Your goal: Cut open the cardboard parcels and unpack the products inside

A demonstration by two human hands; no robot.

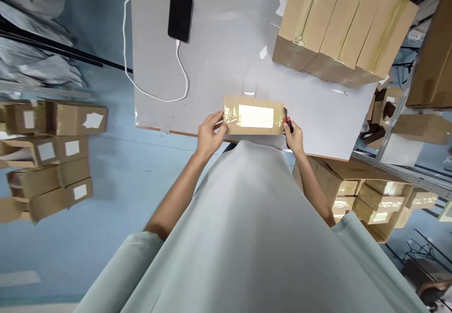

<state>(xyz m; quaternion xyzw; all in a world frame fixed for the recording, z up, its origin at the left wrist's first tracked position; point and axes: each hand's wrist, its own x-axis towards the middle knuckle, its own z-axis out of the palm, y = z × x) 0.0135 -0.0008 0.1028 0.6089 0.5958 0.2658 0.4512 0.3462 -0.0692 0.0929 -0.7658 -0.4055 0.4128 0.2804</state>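
A small cardboard box (pixel 231 125) lies near the front edge of the table, with shiny tape and a white label (pixel 256 116) on its top face. My left hand (pixel 211 135) grips the box's left end, thumb in front and fingers behind. At the right end, my right hand (pixel 294 137) is closed around a red and black box cutter (pixel 288 121). The cutter's head points away from me, beside the box's right end. Whether the right fingers also touch the box I cannot tell.
A black phone (pixel 180 15) with a white cable (pixel 124 35) lies at the table's (pixel 219 35) back left. Large taped cartons (pixel 339 26) stand at the back right. A carton of smaller boxes (pixel 379 200) sits below the right edge; several boxes (pixel 58 167) are stacked on the left.
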